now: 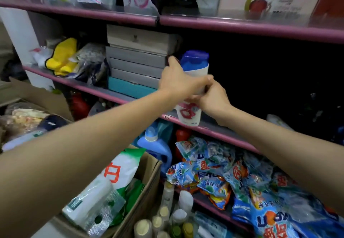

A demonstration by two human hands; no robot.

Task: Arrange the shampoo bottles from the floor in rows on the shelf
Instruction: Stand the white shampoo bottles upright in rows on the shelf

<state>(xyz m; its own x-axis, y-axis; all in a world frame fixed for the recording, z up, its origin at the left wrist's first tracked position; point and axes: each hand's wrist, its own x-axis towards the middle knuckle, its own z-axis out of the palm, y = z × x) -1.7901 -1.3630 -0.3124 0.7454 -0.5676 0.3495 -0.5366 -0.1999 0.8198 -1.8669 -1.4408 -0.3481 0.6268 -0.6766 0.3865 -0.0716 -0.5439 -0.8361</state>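
Observation:
A white shampoo bottle (195,64) with a blue cap stands upright at the front of the middle shelf (219,132), its base by the pink shelf edge. My left hand (178,81) wraps around the bottle's left side. My right hand (214,98) pinches it low on the right, fingers meeting the left hand. Several more bottles (167,217) with pale caps stand on the floor at the bottom centre. To the right of the bottle the shelf is dark.
A stack of grey and teal boxes (135,66) sits just left of the bottle. Yellow cloths and bags (63,57) lie further left. Detergent pouches (223,174) pile on the lower shelf beside a blue jug (156,144). A cardboard box (145,182) of goods stands bottom left.

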